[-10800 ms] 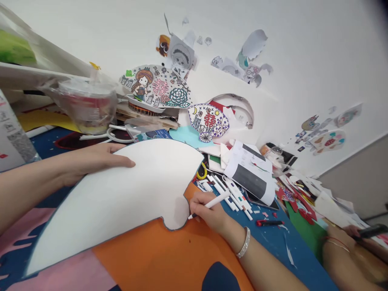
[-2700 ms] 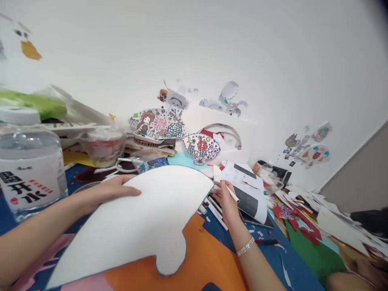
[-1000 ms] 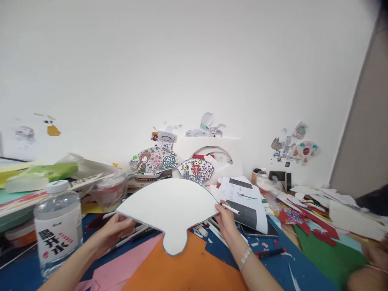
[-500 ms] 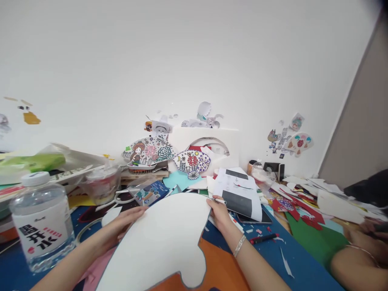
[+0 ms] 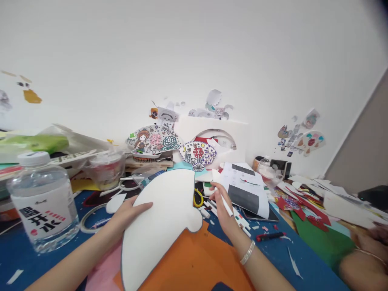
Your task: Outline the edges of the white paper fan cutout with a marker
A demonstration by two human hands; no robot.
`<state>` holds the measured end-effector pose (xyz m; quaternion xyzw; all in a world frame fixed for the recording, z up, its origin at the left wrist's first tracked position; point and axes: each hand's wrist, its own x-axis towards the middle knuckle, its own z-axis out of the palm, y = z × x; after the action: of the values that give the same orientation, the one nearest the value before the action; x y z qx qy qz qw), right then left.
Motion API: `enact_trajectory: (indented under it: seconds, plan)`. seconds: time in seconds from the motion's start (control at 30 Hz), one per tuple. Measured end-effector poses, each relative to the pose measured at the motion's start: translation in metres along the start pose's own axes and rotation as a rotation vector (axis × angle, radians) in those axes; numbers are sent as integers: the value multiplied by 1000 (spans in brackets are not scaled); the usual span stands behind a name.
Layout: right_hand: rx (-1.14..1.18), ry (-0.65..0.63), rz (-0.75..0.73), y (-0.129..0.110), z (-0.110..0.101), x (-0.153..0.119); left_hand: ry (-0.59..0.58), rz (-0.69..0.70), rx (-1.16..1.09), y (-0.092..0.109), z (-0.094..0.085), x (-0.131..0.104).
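Note:
A large white paper cutout with a dark outline is held up at its left edge by my left hand, the thumb on its front and the fingers behind. Right of the cutout, apart from it, my right hand is closed round a white marker. Below the cutout lies orange paper, with pink paper to its left. Several white markers and yellow scissor handles lie between the cutout and my right hand.
A water bottle and a plastic cup stand at the left. Decorated fans lean at the back. A printed sheet, a red-black pen and green paper are at the right, near another person's arm.
The cutout has turned and shifted left, and my right hand has let go of its edge. More orange paper and the scissor handles now show. The camera view has shifted slightly.

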<state>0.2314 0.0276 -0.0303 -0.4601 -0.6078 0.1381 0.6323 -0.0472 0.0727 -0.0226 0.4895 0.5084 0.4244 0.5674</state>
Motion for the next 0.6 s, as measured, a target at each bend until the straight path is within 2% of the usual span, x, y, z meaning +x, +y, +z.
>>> enact_trajectory:
  seconds: [0.1, 0.23, 0.43, 0.6]
  plan:
    - [-77, -231, -131, -4, 17, -17, 96, 44, -34, -6, -2, 2]
    - [-7, -497, -62, -5, 36, -40, 173, 71, -21, -11, -1, 7]
    - [39, -639, -28, -15, 43, -63, 288, 114, 0, -12, -1, 13]
    - [-49, -718, -219, -12, 47, -74, 368, 155, 29, -14, -3, 14]
